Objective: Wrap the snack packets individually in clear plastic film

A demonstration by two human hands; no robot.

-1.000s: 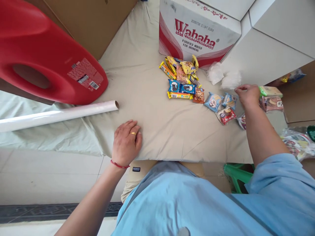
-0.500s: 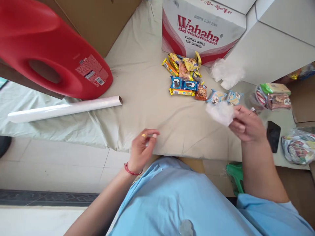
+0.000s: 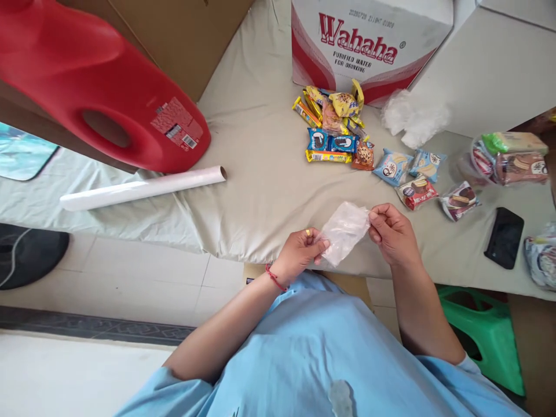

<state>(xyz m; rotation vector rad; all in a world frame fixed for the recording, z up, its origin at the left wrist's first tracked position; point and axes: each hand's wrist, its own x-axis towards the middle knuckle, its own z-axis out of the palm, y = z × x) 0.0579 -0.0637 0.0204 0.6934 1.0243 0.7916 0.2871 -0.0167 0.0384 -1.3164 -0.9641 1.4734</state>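
Note:
Between my two hands a thin, clear plastic bag [image 3: 346,233] is stretched above the table's front edge. My left hand [image 3: 304,250], with a ring and a red bracelet, pinches its lower left corner. At the upper right corner, my right hand [image 3: 393,231] grips it between thumb and fingers. Beyond the bag lie small wrapped snacks: blue packets [image 3: 392,167], a red packet [image 3: 417,192] and a brown-and-white packet [image 3: 460,201]. A pile of yellow snack packets [image 3: 345,105] rests farther back, with dark blue cookie packets [image 3: 343,143] in front of it.
A white and red carton [image 3: 360,43] stands at the back, with crumpled clear bags [image 3: 414,119] beside it. On the left are a big red jug [image 3: 143,110] and a white roll [image 3: 143,188]. A tub of snacks [image 3: 482,159] and a black phone [image 3: 504,237] lie right; a green stool [image 3: 490,341] stands below.
My right hand has brought the plastic bag leftward from over the snacks. My left hand has moved right and taken hold of it, and the bag is now spread flatter.

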